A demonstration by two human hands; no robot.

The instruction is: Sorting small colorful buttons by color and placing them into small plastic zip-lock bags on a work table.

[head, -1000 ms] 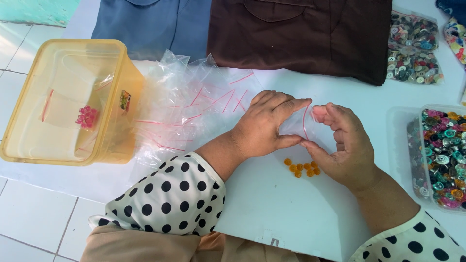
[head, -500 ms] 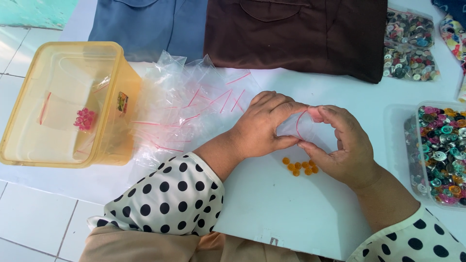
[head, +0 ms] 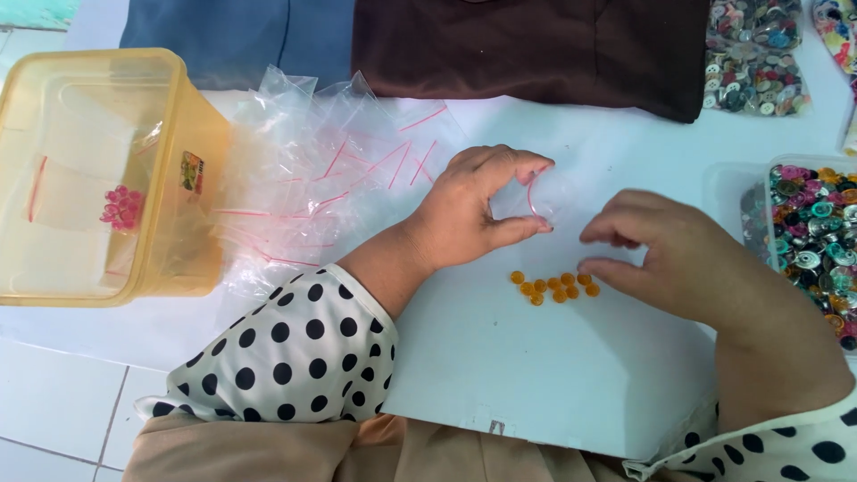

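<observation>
My left hand (head: 471, 209) pinches a small clear zip bag (head: 541, 195) with a red seal line, holding its mouth apart above the white board (head: 536, 375). My right hand (head: 671, 259) has come off the bag and hovers just right of a cluster of several small orange buttons (head: 553, 287), fingertips curled close to them and holding nothing that I can see. Both arms wear white sleeves with black dots.
A pile of clear zip bags (head: 321, 178) lies left of my left hand. A yellow plastic tub (head: 192, 268) with a bagged pink bunch stands at far left. A tray of mixed buttons (head: 817, 241) sits at right; a bag of buttons (head: 754, 54) and dark folded cloth (head: 536, 45) lie behind.
My right hand has let go of the small bag and dropped toward the orange buttons. My left hand keeps hold of the bag in the same place.
</observation>
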